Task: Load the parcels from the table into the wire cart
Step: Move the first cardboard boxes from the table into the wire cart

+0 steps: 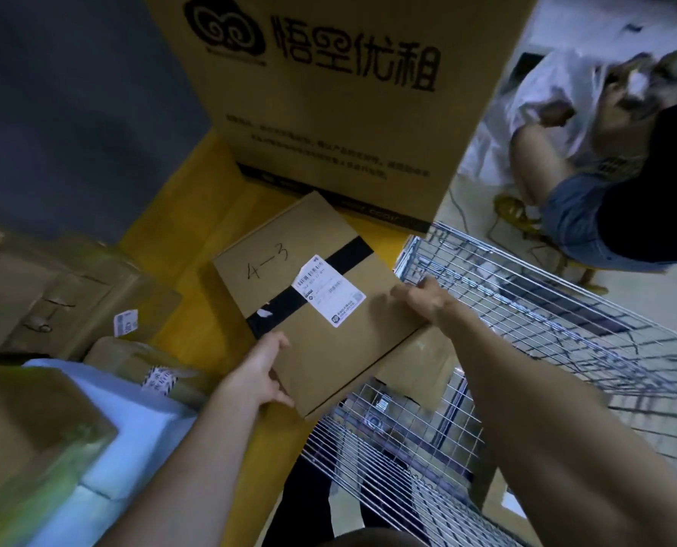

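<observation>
Now both arms stretched fwd: left hand (258, 375) gripping near corner of flat parcel (321, 309) marked "4-3", thumb on top, fingers curled under; right hand (423, 300) clamped on its right edge. Parcel tilted, held over yellow table's (179, 227) edge w/ its near-right part above wire cart (526, 321). Big printed carton (341, 92) at table's far edge.

Big carton (341, 100): upright at the table's far edge, black logo and Chinese lettering on its face.
Bystander (621, 167): right of the carton, on the floor, denim shorts, dark top, blurred.
Floor (664, 302): pale.
</observation>
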